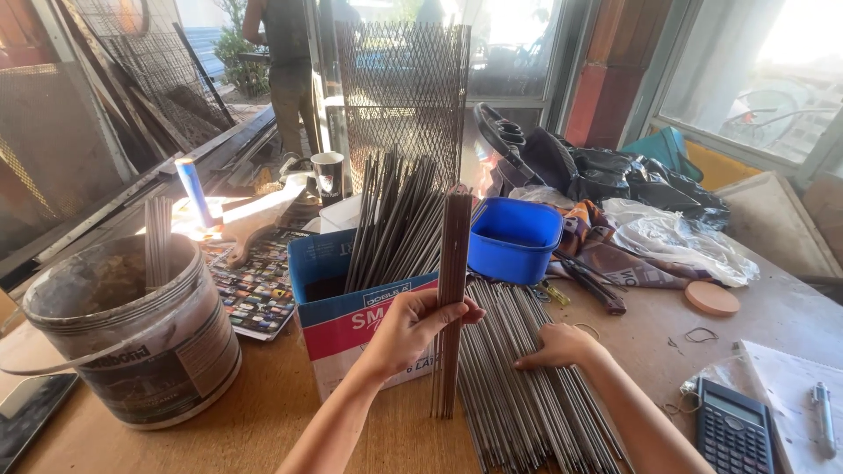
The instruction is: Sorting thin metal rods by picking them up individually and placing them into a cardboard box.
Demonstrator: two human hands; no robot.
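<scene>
1. A bundle of thin rods [454, 290] is held upright by the left hand [413, 329], its grip wrapped around the bundle's middle, the lower end standing on the desk [290, 421].
2. The right hand [558, 345] lies flat, fingers spread, on the loose rods [518, 386] at 3 o'clock of the bundle.
3. Gathering appears underway; squaring the ends against the desk is judged to call for a steady hold.
4. More rods stand in the cardboard box [351, 329] at 10 o'clock.
</scene>
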